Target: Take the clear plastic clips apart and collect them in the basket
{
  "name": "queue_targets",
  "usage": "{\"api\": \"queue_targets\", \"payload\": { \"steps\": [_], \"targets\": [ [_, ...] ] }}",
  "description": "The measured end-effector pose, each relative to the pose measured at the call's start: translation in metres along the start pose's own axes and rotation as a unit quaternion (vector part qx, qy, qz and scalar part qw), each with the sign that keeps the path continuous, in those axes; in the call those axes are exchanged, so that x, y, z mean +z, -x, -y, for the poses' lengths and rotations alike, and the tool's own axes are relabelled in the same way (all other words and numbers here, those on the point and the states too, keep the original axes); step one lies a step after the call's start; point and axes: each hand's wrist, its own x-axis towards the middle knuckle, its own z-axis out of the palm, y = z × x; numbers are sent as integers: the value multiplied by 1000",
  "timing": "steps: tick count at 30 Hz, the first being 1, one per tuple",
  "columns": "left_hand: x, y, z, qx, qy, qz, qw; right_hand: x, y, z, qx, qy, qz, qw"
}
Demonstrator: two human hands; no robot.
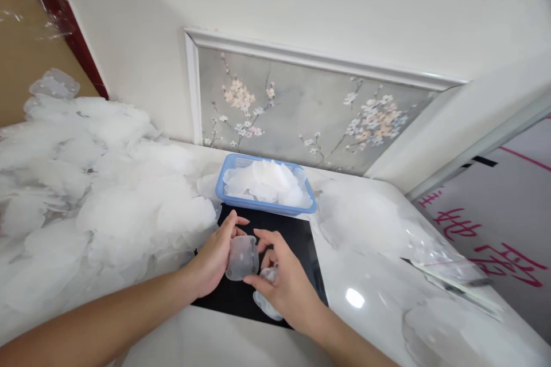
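Observation:
Over a black mat (301, 241), my left hand (219, 255) is closed on the left side of a small translucent rounded-square piece (242, 258). My right hand (282, 284) is at the piece's right side, thumb near its lower corner and index finger near its upper one. Several similar translucent pieces (267, 304) are tucked under the palm and lower fingers of my right hand. Just behind the mat stands a blue basket (267, 205) holding a heap of whitish translucent pieces (267, 180).
A large heap of translucent pieces (124, 189) covers the left of the white table (357, 332). More pieces (361, 218) lie right of the basket, beside clear plastic bags (447, 258). Another pile (451, 327) is at lower right. A wall with a floral panel (301, 109) stands behind.

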Motion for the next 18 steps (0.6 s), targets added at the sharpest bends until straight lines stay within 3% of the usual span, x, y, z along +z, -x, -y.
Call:
{"api": "queue_targets", "payload": {
  "steps": [7, 12, 18],
  "targets": [
    [5, 11, -22, -42, 42, 11, 998, 0, 4, -7, -54, 64, 3, 996],
    [5, 15, -23, -30, 47, 53, 997, -1, 4, -7, -93, 73, -5, 993],
    [1, 13, -24, -4, 56, 92, 994, -6, 2, -7, -38, 46, -67, 996]
  ]
}}
